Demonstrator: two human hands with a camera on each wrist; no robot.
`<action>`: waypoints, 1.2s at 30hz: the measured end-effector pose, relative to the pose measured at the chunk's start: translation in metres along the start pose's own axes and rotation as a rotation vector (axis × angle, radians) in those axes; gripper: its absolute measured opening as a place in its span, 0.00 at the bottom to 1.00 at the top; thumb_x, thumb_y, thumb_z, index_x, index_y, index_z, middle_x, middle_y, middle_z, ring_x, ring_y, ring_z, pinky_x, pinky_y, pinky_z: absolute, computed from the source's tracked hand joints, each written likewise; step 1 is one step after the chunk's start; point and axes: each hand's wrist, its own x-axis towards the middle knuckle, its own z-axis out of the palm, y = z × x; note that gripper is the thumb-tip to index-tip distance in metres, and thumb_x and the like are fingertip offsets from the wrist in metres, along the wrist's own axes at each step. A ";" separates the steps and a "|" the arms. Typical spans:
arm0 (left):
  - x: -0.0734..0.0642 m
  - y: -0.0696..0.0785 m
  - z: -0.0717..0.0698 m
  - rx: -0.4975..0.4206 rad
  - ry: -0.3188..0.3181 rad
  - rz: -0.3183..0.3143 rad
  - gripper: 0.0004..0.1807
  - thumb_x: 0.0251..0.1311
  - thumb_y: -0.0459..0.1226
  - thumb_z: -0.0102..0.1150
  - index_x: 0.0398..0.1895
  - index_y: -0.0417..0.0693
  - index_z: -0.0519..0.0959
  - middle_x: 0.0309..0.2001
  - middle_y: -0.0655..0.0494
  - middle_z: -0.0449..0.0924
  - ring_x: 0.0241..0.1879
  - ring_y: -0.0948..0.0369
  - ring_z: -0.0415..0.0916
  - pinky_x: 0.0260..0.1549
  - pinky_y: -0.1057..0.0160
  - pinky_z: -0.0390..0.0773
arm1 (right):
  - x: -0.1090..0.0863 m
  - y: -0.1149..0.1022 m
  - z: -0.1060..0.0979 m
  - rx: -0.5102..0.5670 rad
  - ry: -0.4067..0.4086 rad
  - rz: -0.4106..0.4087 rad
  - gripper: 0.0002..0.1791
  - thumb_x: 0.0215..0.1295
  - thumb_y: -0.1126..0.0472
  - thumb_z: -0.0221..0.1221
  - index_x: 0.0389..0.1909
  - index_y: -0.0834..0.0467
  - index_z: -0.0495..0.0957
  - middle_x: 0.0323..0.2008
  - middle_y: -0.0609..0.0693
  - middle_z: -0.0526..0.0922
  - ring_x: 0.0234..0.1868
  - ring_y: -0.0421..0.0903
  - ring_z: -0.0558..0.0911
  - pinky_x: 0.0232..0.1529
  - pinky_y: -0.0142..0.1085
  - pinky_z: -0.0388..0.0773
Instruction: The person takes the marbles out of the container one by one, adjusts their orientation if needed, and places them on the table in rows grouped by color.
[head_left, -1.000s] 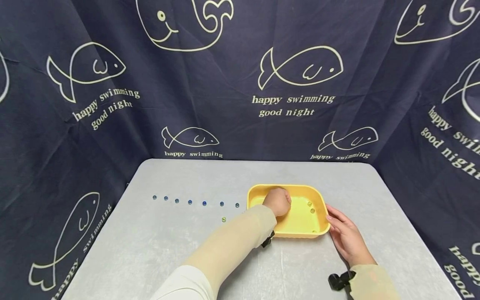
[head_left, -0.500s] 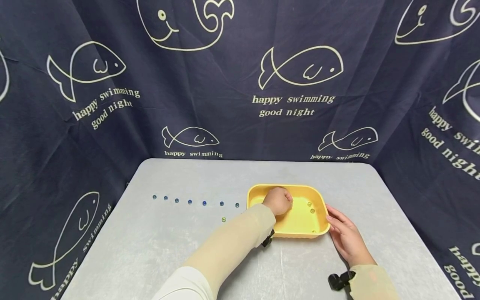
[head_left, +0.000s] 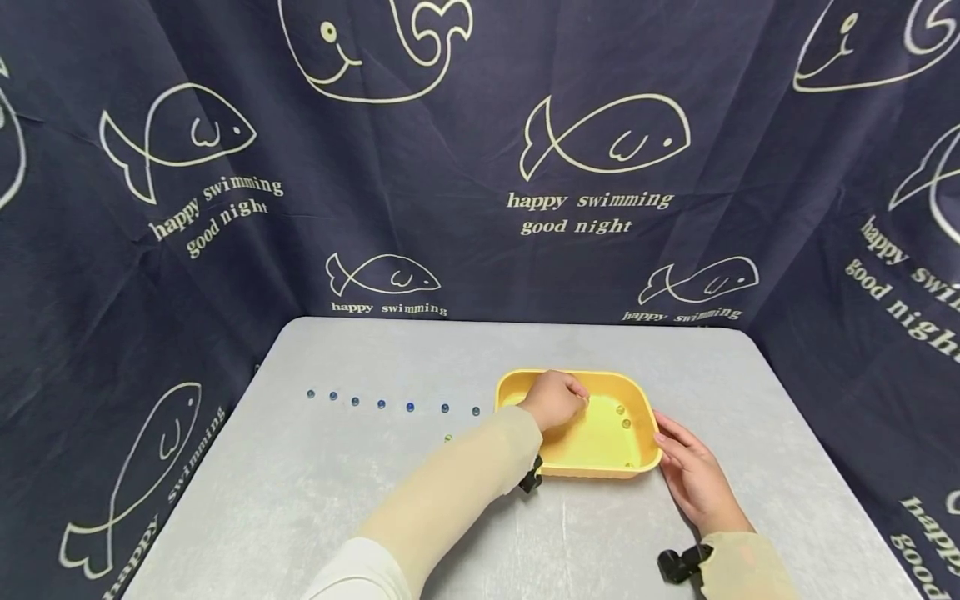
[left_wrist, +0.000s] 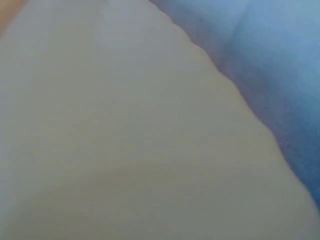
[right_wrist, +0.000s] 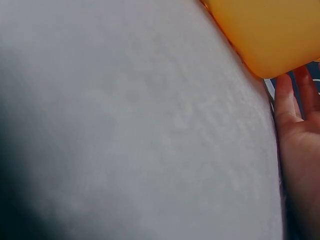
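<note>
A yellow tray (head_left: 596, 442) sits right of centre on the bench (head_left: 577, 542). The left grip (head_left: 553, 398) is inside it, fingers curled and tips drawn together; whether anything is pinched between them, I cannot tell. The right grip (head_left: 693, 479) is mostly extended rather than clenched, its fingertips touching the tray's outer wall at the right end. In the tray, three yellowish marbles (head_left: 626, 423) lie near that end: two close together, one at the near wall.

Left of the tray, seven bluish marbles (head_left: 410, 407) form a spaced row, and a yellow-green marble (head_left: 448, 438) lies just beside the left sleeve (head_left: 442, 492), partly hidden. A black device (head_left: 682, 564) is at the right wrist.

Behind the bench hangs a dark blue curtain (head_left: 480, 167) with pale fish outlines; its repeated lettering reads "happy swimming" and "good night". The sleeve fills most of the left wrist view, blurred.
</note>
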 end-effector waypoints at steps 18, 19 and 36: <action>-0.039 0.016 -0.063 -0.297 -0.151 0.130 0.05 0.65 0.33 0.68 0.42 0.42 0.88 0.34 0.55 0.86 0.33 0.55 0.85 0.39 0.56 0.86 | -0.001 0.000 -0.001 0.022 -0.010 -0.006 0.25 0.77 0.67 0.57 0.72 0.60 0.72 0.60 0.38 0.81 0.60 0.35 0.79 0.57 0.29 0.77; -0.043 0.013 -0.066 -0.291 -0.146 0.133 0.06 0.65 0.33 0.68 0.42 0.42 0.88 0.34 0.56 0.86 0.32 0.57 0.84 0.38 0.58 0.86 | -0.001 0.000 -0.001 0.017 -0.009 -0.002 0.25 0.77 0.66 0.57 0.72 0.59 0.72 0.60 0.37 0.80 0.60 0.35 0.79 0.57 0.29 0.77; -0.103 -0.064 -0.129 -0.238 0.057 0.152 0.07 0.66 0.34 0.66 0.45 0.43 0.86 0.34 0.53 0.86 0.33 0.58 0.83 0.37 0.49 0.85 | -0.003 0.001 -0.002 -0.007 -0.002 0.015 0.26 0.76 0.65 0.58 0.73 0.58 0.71 0.61 0.36 0.79 0.60 0.33 0.78 0.58 0.29 0.76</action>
